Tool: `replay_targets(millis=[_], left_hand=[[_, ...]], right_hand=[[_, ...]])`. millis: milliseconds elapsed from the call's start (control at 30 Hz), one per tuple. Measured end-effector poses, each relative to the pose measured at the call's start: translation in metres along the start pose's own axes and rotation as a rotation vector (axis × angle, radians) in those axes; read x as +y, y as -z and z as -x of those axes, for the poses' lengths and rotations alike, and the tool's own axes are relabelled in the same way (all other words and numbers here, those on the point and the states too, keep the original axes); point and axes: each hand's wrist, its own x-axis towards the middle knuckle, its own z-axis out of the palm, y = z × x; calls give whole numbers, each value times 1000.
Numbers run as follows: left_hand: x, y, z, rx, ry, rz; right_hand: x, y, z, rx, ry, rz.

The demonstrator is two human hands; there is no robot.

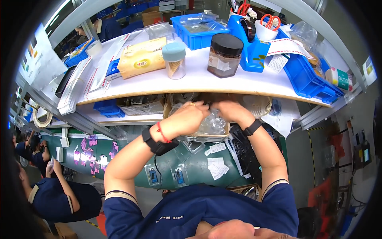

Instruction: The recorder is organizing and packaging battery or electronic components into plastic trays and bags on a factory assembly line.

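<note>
Left hand (190,115) and right hand (230,110) fingers closed on crinkled clear plastic bag (213,124), brown cardboard box (199,137) beneath grip, white shelf board (191,81) above

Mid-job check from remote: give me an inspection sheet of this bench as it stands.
Surface: white shelf above, green belt below.
Job's things: clear plastic bags in a cardboard box.
Clutter: dark-lidded jar, toothpick holder, yellow packet, blue tape dispenser, blue bins.
Hands: left hand and right hand both on the bags; grip unclear.
Cables: nothing seen.
Surroundings: seated co-workers at left.
</note>
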Motion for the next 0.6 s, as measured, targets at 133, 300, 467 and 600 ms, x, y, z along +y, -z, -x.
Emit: replay_targets(millis=[133, 300, 467, 600], left_hand=[[-5, -5, 1, -593, 249, 167], [-26, 2, -11, -564, 383, 545], [-71, -58, -45, -312, 383, 277], [-70, -79, -71, -119, 360, 194]], right_hand=[[-1, 6, 17, 156, 1, 77], [-3, 0, 49, 350, 239, 39], [-9, -13, 52, 305, 365, 37], [-10, -19, 50, 269, 390, 73]])
